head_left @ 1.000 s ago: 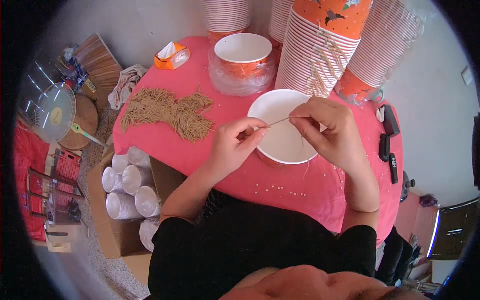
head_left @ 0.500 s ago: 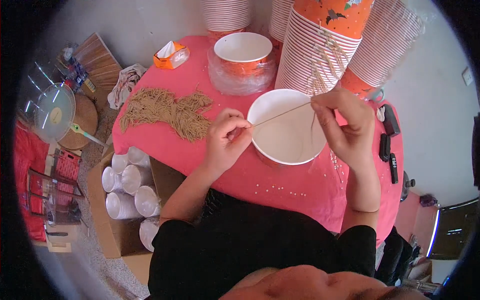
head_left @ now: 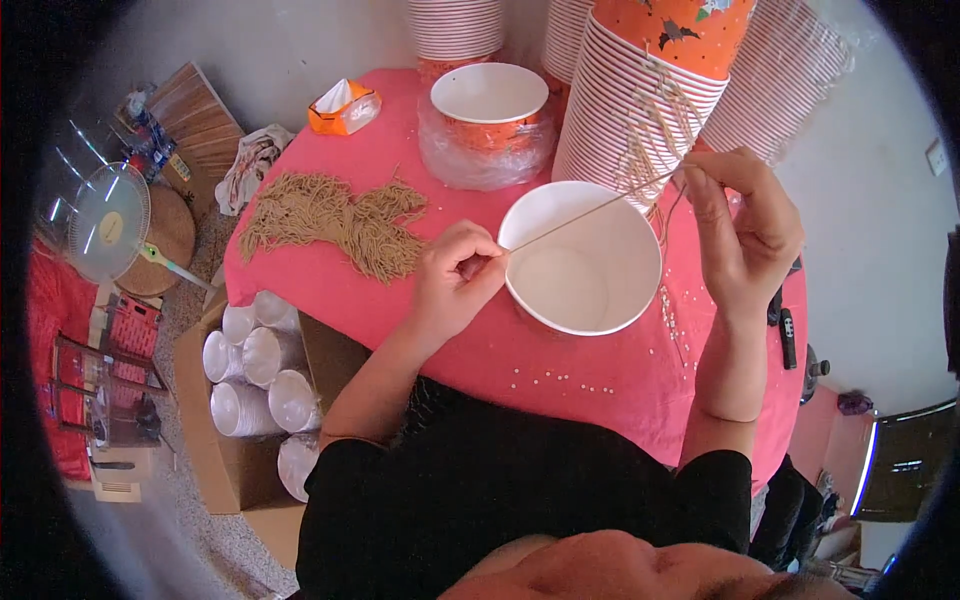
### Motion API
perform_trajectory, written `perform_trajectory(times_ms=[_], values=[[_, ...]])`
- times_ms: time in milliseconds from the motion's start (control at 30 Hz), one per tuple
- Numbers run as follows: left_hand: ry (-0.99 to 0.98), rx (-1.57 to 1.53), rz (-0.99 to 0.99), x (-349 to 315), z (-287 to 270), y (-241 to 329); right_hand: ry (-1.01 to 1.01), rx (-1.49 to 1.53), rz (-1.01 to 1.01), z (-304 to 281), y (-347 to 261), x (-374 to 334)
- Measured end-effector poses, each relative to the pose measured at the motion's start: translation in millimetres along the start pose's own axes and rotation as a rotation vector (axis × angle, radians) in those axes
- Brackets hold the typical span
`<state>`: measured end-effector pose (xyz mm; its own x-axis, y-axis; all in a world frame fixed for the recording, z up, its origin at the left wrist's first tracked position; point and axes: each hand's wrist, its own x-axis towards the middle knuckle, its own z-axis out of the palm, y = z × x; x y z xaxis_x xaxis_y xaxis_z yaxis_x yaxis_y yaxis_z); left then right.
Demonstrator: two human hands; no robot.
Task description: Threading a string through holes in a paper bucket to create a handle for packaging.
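A thin tan cord (head_left: 590,212) is stretched taut over a white paper bucket (head_left: 583,285). My left hand (head_left: 460,275), at the bucket's left rim, pinches one end. Up and to the right, my right hand (head_left: 745,225) pinches the cord between thumb and forefinger, its other fingers curled. A loose strand dangles near the right hand, by the bucket's right rim. Left of my left hand lies a bundle of tan cords (head_left: 340,225) on the pink tablecloth (head_left: 480,350). Small white beads (head_left: 560,378) are scattered in front of the bucket and to its right.
At the back stand tall stacks of paper buckets (head_left: 640,110), with beaded cords hanging on one. A plastic-wrapped bucket (head_left: 490,130) and an orange tissue pack (head_left: 343,107) sit further left. Black objects (head_left: 787,338) lie at the right edge. A carton of white cups (head_left: 250,400) stands lower left.
My right hand has moved up and to the right, so a longer stretch of cord spans the hands. My left hand has barely moved.
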<state>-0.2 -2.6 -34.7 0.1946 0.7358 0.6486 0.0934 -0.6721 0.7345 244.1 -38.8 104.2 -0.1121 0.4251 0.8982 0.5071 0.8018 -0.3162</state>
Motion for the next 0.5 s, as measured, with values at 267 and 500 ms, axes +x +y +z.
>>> perform_trajectory(times_ms=[267, 500], values=[[-0.04, 0.065, -0.059, 2, -4, 10, -0.047, 0.046, 0.062, -4, -1, 2], [-0.091, -0.509, -0.226, 14, 10, 60, -0.332, 0.106, 0.146, 18, -16, -13]])
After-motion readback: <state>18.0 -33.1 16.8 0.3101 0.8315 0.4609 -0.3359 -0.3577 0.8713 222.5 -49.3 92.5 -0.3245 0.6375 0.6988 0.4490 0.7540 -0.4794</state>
